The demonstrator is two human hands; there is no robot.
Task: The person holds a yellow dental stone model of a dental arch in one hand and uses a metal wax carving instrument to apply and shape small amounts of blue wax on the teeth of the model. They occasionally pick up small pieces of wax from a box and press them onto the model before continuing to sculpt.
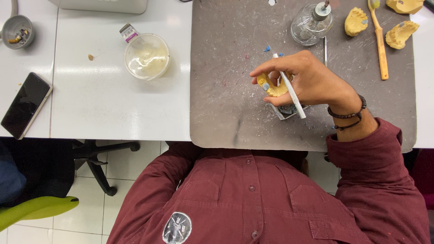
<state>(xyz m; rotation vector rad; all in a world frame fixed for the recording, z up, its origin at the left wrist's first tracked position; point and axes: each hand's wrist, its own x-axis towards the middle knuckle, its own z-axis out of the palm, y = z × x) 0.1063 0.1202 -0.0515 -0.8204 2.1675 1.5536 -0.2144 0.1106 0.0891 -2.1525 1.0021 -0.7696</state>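
The white surface fills the top of the view, and on its right half lies a big grey mat, scratched and dusted with flecks. Below it, the person's maroon shirt takes up the bottom of the frame. Off to the lower left there is a black chair base on the tiled floor and a green seat edge.

On the left of the surface lies a dark phone, screen off, near the edge. Further in sits a clear plastic tub with a pale residue inside, and in the far corner a small grey bowl holding scraps.

At the top of the mat stands a glass burner with a metal cap. To its right lies a yellow toothbrush, with three yellow casts around it.

Now the action: the right hand, beaded bracelets at the wrist, hovers over the middle of the mat, fingers curled. It grips a small yellow dental cast between thumb and fingertips, and a white stick-like tool runs slanted across that same grasp, its lower end pointing toward the person. Just beneath the hand sits a small square dish, mostly hidden.

The left hand is out of sight; its sleeve drops below the surface edge.
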